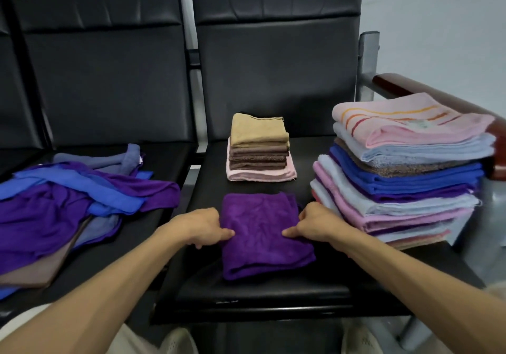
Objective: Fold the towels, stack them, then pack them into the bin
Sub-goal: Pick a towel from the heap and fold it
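We see the left hand [204, 227] and right hand [312, 223] pinching opposite side edges of the folded purple towel [262, 233], flat on the black seat [273, 293], front of small stack [260, 150].

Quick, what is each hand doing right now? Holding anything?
Left hand: grips the left edge of the folded purple towel.
Right hand: grips the same towel's right edge.

Row of black padded seats [273, 293] with tall creased backrests [273, 74], joined by grey metal posts [368, 63]. Dark red armrest [405, 83] at the right end. Plain pale wall [438, 24] behind, grey floor [491, 205] below.
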### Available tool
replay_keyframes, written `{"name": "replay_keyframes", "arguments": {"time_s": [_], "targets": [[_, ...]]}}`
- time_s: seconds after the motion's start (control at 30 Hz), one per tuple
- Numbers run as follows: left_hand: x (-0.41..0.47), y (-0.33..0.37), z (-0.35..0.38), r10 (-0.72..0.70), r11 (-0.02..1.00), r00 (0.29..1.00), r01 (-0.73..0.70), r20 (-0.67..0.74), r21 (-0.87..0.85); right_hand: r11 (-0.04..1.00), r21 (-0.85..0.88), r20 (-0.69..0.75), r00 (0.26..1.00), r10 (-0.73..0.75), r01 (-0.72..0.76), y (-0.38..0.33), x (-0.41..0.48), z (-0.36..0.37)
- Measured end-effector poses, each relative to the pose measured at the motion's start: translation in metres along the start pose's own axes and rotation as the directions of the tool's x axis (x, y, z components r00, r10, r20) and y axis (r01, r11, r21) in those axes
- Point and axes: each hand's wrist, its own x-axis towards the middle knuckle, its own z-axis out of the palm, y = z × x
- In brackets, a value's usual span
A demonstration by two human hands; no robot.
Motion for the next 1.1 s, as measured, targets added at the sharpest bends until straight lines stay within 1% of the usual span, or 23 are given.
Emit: {"name": "replay_keyframes", "arguments": {"time_s": [0.1, 0.17, 0.2, 0.27, 0.33, 0.4, 0.47, 0.53, 0.57, 0.6, 0.63, 0.67, 0.7, 0.77, 0.83, 0.87, 0.93, 0.97, 1.0, 1.03, 1.07, 1.1], "targets": [[-0.001, 0.002, 0.003, 0.04, 0.993, 0.998, -0.045, -0.045, -0.111, 0.998, 0.034, 0.046, 0.998, -0.05, 0.048, -0.006, -0.005, 0.005], [-0.001, 0.003, 0.002, 0.055, 0.963, 0.993, -0.08, -0.101, -0.259, 0.986, 0.137, 0.009, 0.995, -0.097, 0.095, -0.007, -0.008, 0.007], [-0.002, 0.003, 0.002, 0.061, 0.926, 0.989, -0.107, -0.136, -0.361, 0.97, 0.214, -0.028, 0.993, -0.112, 0.115, -0.007, -0.009, 0.008], [-0.003, 0.002, -0.001, 0.051, 0.819, 0.973, -0.171, -0.227, -0.548, 0.919, 0.363, -0.119, 0.986, -0.119, 0.155, -0.007, -0.009, 0.01], [-0.002, -0.001, -0.003, 0.029, 0.737, 0.941, -0.249, -0.338, -0.629, 0.871, 0.439, -0.225, 0.965, -0.132, 0.221, -0.009, -0.007, 0.011], [0.002, -0.002, -0.006, 0.027, 0.667, 0.885, -0.363, -0.465, -0.651, 0.839, 0.431, -0.334, 0.923, -0.192, 0.331, -0.015, -0.006, 0.006], [0.005, -0.003, -0.014, 0.048, 0.6, 0.811, -0.49, -0.583, -0.632, 0.799, 0.407, -0.424, 0.867, -0.264, 0.442, -0.027, -0.002, -0.006], [0.006, -0.003, -0.024, 0.069, 0.555, 0.772, -0.556, -0.632, -0.619, 0.784, 0.34, -0.473, 0.815, -0.336, 0.52, -0.036, 0.001, -0.019], [0.009, -0.003, -0.034, 0.056, 0.522, 0.76, -0.575, -0.647, -0.63, 0.771, 0.301, -0.5, 0.781, -0.373, 0.561, -0.043, 0.007, -0.027], [0.013, -0.004, -0.042, 0.037, 0.46, 0.767, -0.582, -0.64, -0.671, 0.761, 0.292, -0.513, 0.767, -0.386, 0.579, -0.048, 0.014, -0.033], [0.02, -0.005, -0.054, 0.031, 0.372, 0.783, -0.585, -0.621, -0.721, 0.746, 0.318, -0.516, 0.767, -0.381, 0.584, -0.056, 0.025, -0.042], [0.024, -0.006, -0.063, 0.038, 0.296, 0.805, -0.575, -0.592, -0.763, 0.729, 0.368, -0.505, 0.782, -0.365, 0.577, -0.065, 0.032, -0.05], [0.032, -0.007, -0.075, 0.052, 0.248, 0.814, -0.571, -0.578, -0.782, 0.709, 0.415, -0.497, 0.795, -0.348, 0.57, -0.074, 0.044, -0.06], [0.047, -0.009, -0.097, 0.062, 0.25, 0.804, -0.586, -0.591, -0.771, 0.681, 0.446, -0.518, 0.788, -0.333, 0.581, -0.092, 0.064, -0.078], [0.065, -0.006, -0.121, 0.059, 0.229, 0.773, -0.626, -0.631, -0.746, 0.642, 0.44, -0.58, 0.745, -0.331, 0.628, -0.108, 0.085, -0.098], [0.073, -0.002, -0.132, 0.065, 0.171, 0.753, -0.655, -0.655, -0.736, 0.619, 0.427, -0.617, 0.713, -0.334, 0.659, -0.114, 0.094, -0.109], [0.09, 0.007, -0.152, 0.075, 0.016, 0.72, -0.693, -0.69, -0.721, 0.579, 0.387, -0.687, 0.643, -0.338, 0.718, -0.12, 0.117, -0.127], [0.1, 0.012, -0.159, 0.064, -0.03, 0.715, -0.696, -0.696, -0.717, 0.573, 0.383, -0.709, 0.628, -0.321, 0.725, -0.12, 0.132, -0.132], [0.112, 0.016, -0.162, 0.047, -0.047, 0.719, -0.692, -0.694, -0.72, 0.583, 0.413, -0.707, 0.65, -0.278, 0.699, -0.116, 0.148, -0.133], [0.124, 0.02, -0.16, 0.025, -0.02, 0.732, -0.68, -0.68, -0.733, 0.602, 0.482, -0.672, 0.71, -0.213, 0.637, -0.112, 0.161, -0.129], [0.139, 0.023, -0.154, -0.001, 0.041, 0.758, -0.652, -0.652, -0.757, 0.632, 0.554, -0.6, 0.787, -0.147, 0.541, -0.104, 0.177, -0.119], [0.151, 0.025, -0.144, -0.028, 0.129, 0.79, -0.605, -0.613, -0.786, 0.68, 0.598, -0.503, 0.859, -0.094, 0.424, -0.095, 0.19, -0.106]]}}
